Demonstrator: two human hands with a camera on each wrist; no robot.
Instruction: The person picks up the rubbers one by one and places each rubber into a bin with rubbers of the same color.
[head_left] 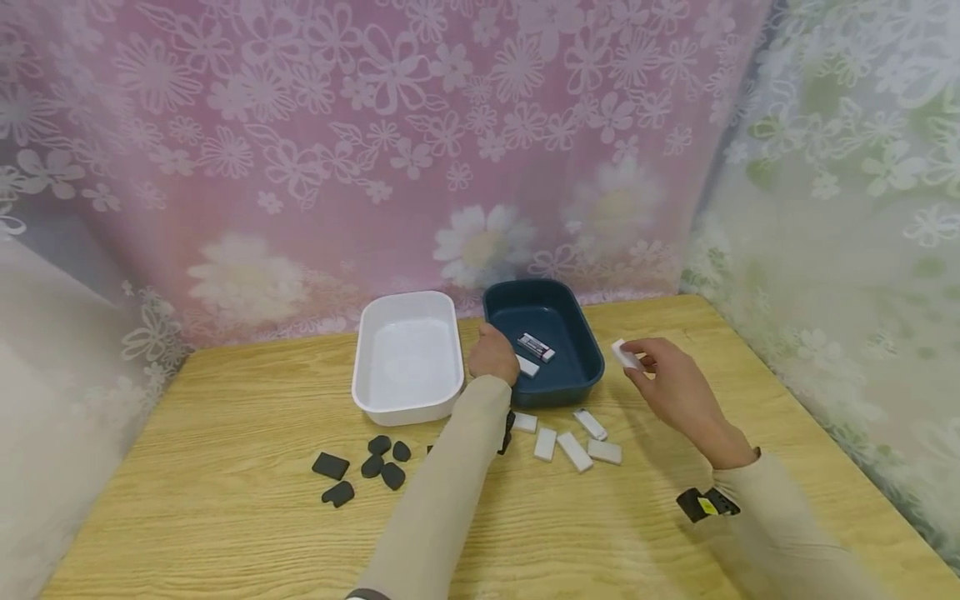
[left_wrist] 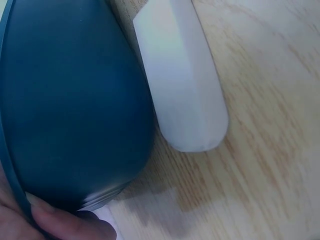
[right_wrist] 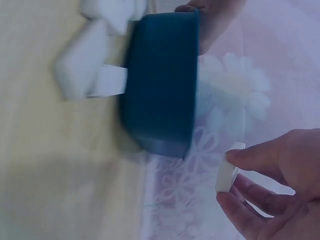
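Note:
My left hand grips the near left rim of a dark blue tub; in the left wrist view its fingertips show at the tub's outer wall. To the right of the tub, my right hand pinches a small white eraser between thumb and fingers, held above the table. In the right wrist view that eraser is partly covered by the fingers. Inside the tub lie an eraser with a printed sleeve and a plain white one, partly hidden by my left hand.
Several white erasers lie on the wooden table before the tub. A white tub stands to its left. Several dark stone-like pieces and a flat dark block lie nearer. Flowered curtains hang behind and beside.

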